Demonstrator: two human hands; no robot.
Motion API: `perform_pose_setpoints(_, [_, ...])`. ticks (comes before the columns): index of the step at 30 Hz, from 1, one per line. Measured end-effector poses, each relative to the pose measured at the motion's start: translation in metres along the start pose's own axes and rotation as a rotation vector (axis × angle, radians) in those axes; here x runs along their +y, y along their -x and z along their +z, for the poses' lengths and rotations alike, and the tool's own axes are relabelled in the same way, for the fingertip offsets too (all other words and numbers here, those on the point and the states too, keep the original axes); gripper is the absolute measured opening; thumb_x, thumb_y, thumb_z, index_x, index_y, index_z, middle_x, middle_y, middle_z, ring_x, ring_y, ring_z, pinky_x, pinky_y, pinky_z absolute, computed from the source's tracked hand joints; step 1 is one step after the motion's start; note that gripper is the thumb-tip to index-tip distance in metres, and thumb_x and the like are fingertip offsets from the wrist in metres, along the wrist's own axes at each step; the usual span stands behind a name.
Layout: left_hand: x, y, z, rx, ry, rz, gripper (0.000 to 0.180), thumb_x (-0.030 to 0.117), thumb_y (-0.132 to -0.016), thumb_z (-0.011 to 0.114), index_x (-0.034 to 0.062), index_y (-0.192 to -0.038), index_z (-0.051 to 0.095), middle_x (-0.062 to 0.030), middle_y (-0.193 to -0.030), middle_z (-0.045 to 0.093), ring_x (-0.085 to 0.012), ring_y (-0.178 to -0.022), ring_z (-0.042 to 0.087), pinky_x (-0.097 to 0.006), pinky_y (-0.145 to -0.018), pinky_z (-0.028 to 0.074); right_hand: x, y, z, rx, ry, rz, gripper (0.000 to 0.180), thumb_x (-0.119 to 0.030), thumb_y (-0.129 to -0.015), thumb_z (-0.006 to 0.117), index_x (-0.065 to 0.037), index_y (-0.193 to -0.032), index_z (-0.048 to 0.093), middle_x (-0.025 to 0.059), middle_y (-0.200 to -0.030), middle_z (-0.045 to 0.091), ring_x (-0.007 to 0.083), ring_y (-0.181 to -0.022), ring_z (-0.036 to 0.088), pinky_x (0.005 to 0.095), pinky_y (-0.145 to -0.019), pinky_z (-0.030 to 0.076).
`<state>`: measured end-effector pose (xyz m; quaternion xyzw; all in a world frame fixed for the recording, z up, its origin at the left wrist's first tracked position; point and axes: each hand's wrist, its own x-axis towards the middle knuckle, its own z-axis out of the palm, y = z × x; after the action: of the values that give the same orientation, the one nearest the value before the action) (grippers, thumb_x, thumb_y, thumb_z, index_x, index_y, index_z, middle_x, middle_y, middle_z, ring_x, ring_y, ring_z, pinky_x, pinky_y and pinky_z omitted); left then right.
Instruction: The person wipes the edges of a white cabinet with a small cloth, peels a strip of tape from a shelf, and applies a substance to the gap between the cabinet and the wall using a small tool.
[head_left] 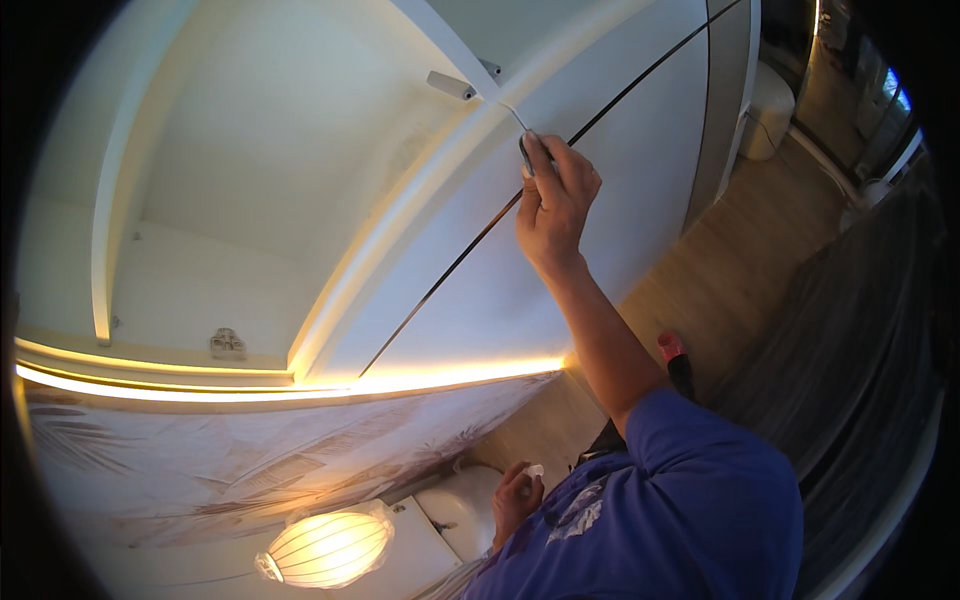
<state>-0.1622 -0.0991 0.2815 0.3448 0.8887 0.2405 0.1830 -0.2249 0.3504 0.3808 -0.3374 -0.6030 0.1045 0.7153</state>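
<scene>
My right hand (558, 195) is raised and closed round the dark handle of a small screwdriver (523, 146). Its thin, light shaft reaches up to the edge of the white cabinet frame (440, 145), close to a pale rectangular fitting (451, 85). A second fitting (490, 68) sits on the other side of the upright panel. Low down, beside my blue shirt, my left hand (513, 497) is closed on a small whitish, see-through piece (535, 471). What kind of piece it is, I cannot tell.
A glowing light strip (440, 377) runs along the cabinet's edge, above a leaf-patterned wall (250, 450). Inside the cabinet is a socket-like fitting (227, 344). A striped lit lantern (330, 548) stands at lower left. Wooden flooring (760, 240) and a dark draped surface (830, 330) lie right.
</scene>
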Motion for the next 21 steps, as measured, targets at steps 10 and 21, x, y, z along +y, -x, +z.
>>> perform_pose_setpoints(10, [0.003, 0.001, 0.002, 0.017, 0.04, -0.035, 0.017, 0.019, -0.089, 0.076, 0.003, -0.083, 0.075, -0.0083, -0.122, 0.075, -0.0307, -0.085, 0.076, -0.038, -0.074, 0.059, -0.005, -0.015, 0.007, 0.021, -0.051, -0.007, 0.039, -0.003, -0.096, 0.067, -0.008, -0.135, 0.068, 0.0026, -0.129, 0.062, 0.0221, -0.114, 0.056, 0.0416, -0.101, 0.035])
perform_pose_setpoints(21, [-0.002, 0.001, 0.012, 0.083, 0.105, -0.003, 0.019, 0.017, -0.092, 0.075, 0.0011, -0.083, 0.072, -0.0126, -0.119, 0.075, -0.0328, -0.089, 0.075, -0.04, -0.074, 0.058, -0.017, -0.031, 0.006, 0.005, -0.045, -0.056, 0.033, -0.004, -0.1, 0.063, -0.005, -0.133, 0.068, 0.0057, -0.129, 0.063, 0.0247, -0.114, 0.057, 0.0415, -0.101, 0.038])
